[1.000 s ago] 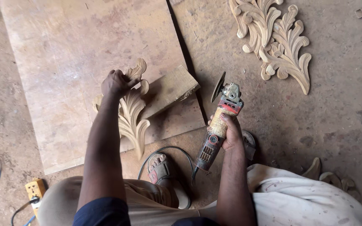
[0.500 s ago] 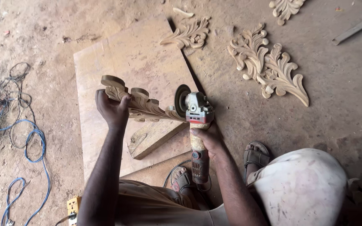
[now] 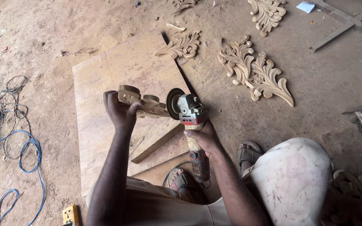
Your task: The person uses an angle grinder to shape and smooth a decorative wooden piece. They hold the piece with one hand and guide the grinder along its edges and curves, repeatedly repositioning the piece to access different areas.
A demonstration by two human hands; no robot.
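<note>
Left hand (image 3: 120,111): closed round pale carved wooden scroll piece (image 3: 141,102), held above plywood board (image 3: 105,71). Right hand (image 3: 204,136): gripping red-grey angle grinder (image 3: 191,125), disc against carving end.

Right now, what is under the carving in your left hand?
The plywood board on the dirt floor, with a wood strip lying on it. The left hand and carving cover part of the board.

Plywood board (image 3: 118,71) flat on dirt floor, large carved leaf panel (image 3: 256,73) right of it, smaller carved scroll (image 3: 181,46) at board's top corner, another carving (image 3: 268,13) at top edge, blue cable (image 3: 24,163) coiled left, yellow socket box (image 3: 71,214) bottom left.
</note>
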